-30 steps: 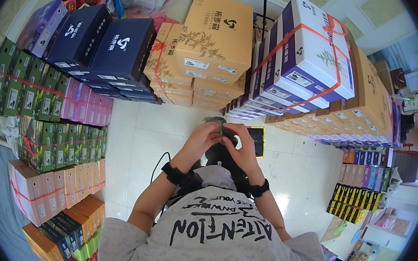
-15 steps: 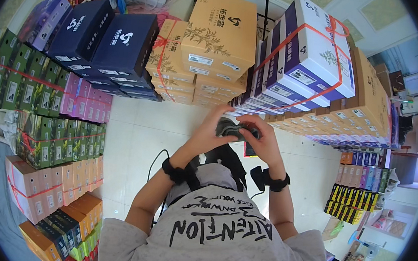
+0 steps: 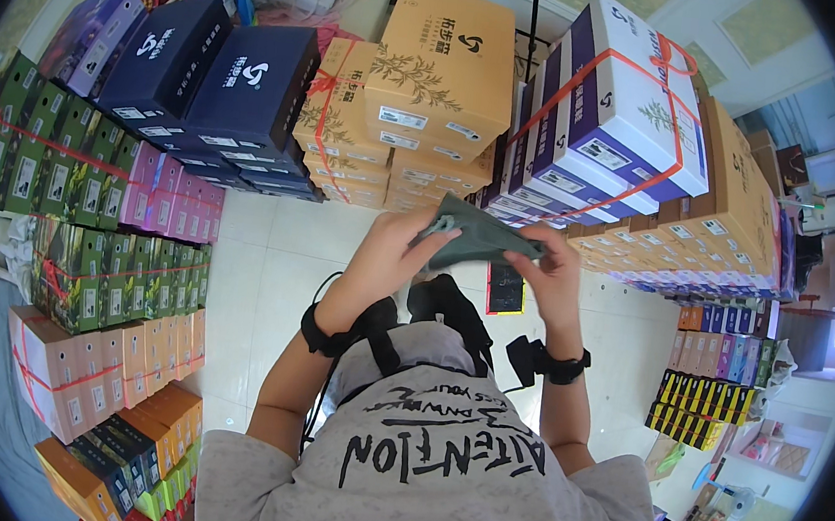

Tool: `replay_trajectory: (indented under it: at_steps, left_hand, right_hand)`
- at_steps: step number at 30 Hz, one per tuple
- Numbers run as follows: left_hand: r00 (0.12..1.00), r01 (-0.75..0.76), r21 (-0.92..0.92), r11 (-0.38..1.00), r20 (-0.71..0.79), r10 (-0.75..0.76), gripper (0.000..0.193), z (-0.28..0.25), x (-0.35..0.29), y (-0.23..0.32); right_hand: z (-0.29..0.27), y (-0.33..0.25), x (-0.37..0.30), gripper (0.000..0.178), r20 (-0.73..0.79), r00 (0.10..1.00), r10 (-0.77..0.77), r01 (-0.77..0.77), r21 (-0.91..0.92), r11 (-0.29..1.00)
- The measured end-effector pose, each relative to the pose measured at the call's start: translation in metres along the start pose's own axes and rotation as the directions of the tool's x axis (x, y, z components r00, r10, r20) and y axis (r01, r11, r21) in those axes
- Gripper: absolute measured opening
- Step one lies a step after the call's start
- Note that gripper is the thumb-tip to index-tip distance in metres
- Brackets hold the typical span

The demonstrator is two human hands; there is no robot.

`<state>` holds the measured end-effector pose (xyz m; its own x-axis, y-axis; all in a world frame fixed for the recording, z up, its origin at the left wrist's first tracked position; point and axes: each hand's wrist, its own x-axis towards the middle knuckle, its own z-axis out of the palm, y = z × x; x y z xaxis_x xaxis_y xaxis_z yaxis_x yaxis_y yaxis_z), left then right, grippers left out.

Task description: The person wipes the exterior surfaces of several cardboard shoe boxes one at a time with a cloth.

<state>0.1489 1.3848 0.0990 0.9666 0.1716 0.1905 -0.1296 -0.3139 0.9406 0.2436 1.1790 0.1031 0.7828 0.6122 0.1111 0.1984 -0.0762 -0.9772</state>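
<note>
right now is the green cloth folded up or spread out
Partly spread: the green cloth stretches between the left hand and right hand, a little crumpled where they grip it. Whether it's doubled over, I cannot tell.

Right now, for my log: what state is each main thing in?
Dark green fabric piece: partly spread between both hands
Left hand: gripping its left end
Right hand: pinching right end
White-and-purple cardboard boxes: stacked, red-strapped
Tan cardboard boxes: closed, stacked
Navy cardboard boxes: closed, stacked

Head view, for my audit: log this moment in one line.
left hand: holds green cloth | right hand: pinches other end | cloth: spread between hands
</note>
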Motion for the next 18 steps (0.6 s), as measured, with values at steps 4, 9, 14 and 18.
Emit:
replay_trajectory:
  at_steps: [4, 9, 14, 18]
  left_hand:
    - [0.897, -0.376, 0.065, 0.924, -0.226, 0.380, 0.018, 0.002, 0.005, 0.002]
    - [0.992, -0.128, -0.449, 0.884, -0.076, 0.106, 0.022, -0.011, -0.009, -0.005]
    - [0.944, 0.331, -0.942, 0.062, 0.330, -0.024, 0.054, 0.018, -0.015, -0.023]
    - [0.865, 0.412, -0.884, -0.221, 0.456, -0.209, 0.058, 0.042, -0.011, -0.023]
  right_hand:
    - [0.001, -0.049, 0.015, 0.026, 0.026, 0.968, -0.249, 0.251, -0.087, 0.964]
    - [0.008, -0.074, 0.020, 0.025, 0.182, 0.956, -0.231, 0.234, 0.005, 0.972]
    - [0.016, -0.074, 0.025, 0.026, 0.170, 0.978, -0.120, 0.114, 0.042, 0.993]
    - [0.006, -0.061, 0.036, 0.024, 0.094, 0.996, -0.009, 0.014, -0.051, 0.999]
